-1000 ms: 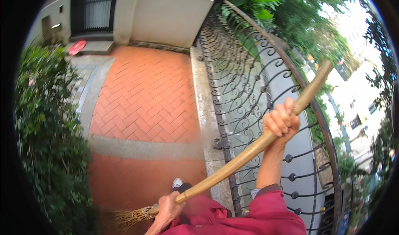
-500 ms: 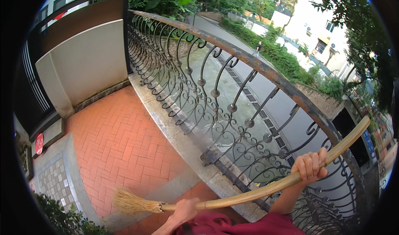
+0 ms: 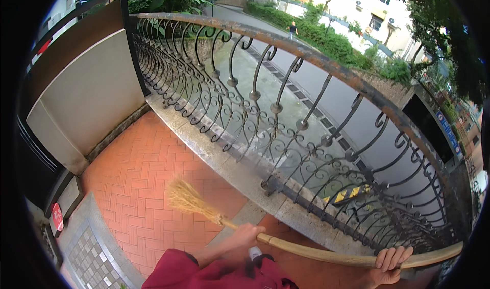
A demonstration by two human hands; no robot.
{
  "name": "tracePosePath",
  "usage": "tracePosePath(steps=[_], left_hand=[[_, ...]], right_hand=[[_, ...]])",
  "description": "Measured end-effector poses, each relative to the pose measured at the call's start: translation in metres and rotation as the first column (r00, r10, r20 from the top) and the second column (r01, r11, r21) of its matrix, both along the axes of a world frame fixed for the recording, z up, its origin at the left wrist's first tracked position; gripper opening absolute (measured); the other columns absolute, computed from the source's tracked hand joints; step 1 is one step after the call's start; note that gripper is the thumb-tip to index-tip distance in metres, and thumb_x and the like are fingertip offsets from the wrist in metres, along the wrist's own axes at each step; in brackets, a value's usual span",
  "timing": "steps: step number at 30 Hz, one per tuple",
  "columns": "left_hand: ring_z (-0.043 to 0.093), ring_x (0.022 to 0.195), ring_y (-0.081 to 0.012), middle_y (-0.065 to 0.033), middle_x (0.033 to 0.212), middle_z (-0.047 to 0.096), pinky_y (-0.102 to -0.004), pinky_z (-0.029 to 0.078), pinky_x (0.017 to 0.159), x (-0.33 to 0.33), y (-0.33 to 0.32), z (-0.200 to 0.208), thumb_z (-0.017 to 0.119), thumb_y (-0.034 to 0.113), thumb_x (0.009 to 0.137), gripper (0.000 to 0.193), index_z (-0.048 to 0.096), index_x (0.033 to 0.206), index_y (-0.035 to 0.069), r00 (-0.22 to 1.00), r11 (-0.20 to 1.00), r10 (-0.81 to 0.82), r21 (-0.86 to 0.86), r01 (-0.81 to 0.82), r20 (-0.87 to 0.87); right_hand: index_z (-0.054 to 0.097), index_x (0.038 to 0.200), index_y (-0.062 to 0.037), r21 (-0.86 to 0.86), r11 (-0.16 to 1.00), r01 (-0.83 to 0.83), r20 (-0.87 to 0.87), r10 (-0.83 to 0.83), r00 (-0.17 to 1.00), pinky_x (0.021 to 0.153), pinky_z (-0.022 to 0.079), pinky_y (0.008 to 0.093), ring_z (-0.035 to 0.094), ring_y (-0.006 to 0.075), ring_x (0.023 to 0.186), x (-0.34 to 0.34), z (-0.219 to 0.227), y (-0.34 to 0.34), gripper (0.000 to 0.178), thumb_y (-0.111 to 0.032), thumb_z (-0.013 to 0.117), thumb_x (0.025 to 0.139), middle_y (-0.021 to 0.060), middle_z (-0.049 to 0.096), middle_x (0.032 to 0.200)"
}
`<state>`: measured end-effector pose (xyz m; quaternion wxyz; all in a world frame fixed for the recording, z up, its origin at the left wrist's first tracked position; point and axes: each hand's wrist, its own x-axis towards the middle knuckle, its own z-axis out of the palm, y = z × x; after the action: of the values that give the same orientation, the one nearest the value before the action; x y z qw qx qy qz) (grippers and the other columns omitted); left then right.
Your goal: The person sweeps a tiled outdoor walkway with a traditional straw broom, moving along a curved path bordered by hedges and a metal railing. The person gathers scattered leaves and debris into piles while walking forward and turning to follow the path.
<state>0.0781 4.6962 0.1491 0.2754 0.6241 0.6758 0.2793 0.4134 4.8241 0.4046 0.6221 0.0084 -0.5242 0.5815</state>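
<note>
I hold a straw broom with a long, curved wooden handle (image 3: pixel 316 256) across the front of me. Its pale bristle head (image 3: pixel 191 199) is over the red brick floor at the left; whether it touches the bricks I cannot tell. My left hand (image 3: pixel 248 236) is closed round the handle a little above the bristles. Far up the handle, at the right, my right hand (image 3: pixel 393 263) grips it with the fingers wrapped over. Dark red clothing (image 3: pixel 204 273) shows beneath my left forearm.
A black wrought-iron railing (image 3: pixel 275 107) with a rusty top rail curves along a stone ledge (image 3: pixel 219 161). At the left stand a pale wall panel (image 3: pixel 87 97) and a strip of grey tiles (image 3: pixel 94 253). Below the railing, a person (image 3: pixel 292 30) is on the road.
The broom's bristle head has moved right and farther from me, while its handle end has come lower. Both hands moved along with it, keeping their grip. My view has shifted too.
</note>
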Motion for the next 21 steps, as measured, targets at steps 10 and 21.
tracePosePath(steps=[10,21], left_hand=[[0.060,0.078,-0.0383,-0.0147,0.073,0.059,-0.0460,0.043,0.071,-0.045,-0.119,-0.130,0.063,0.001,0.070,0.010,0.056,0.076,0.006,0.972,0.972,-0.226,0.086,0.220,0.066],[0.063,0.081,-0.0362,-0.0150,0.079,0.065,-0.0456,0.043,0.079,0.084,-0.184,-0.166,0.066,0.009,0.069,0.017,0.066,0.086,0.007,0.693,0.680,-0.720,-0.242,0.692,-0.039]], right_hand=[[0.043,0.072,-0.0093,-0.220,0.922,0.318,0.101,-0.303,0.948,0.040,0.046,0.0276,0.046,0.0125,0.038,-0.053,-0.054,-0.213,0.034,-0.025,0.066,0.091,0.0010,0.046,0.052],[0.042,0.069,-0.0140,-0.443,0.495,0.747,0.214,-0.751,0.624,0.038,0.029,0.0282,0.033,0.0092,0.041,0.077,-0.099,-0.428,0.032,-0.020,0.064,0.090,-0.0028,0.038,0.053]])
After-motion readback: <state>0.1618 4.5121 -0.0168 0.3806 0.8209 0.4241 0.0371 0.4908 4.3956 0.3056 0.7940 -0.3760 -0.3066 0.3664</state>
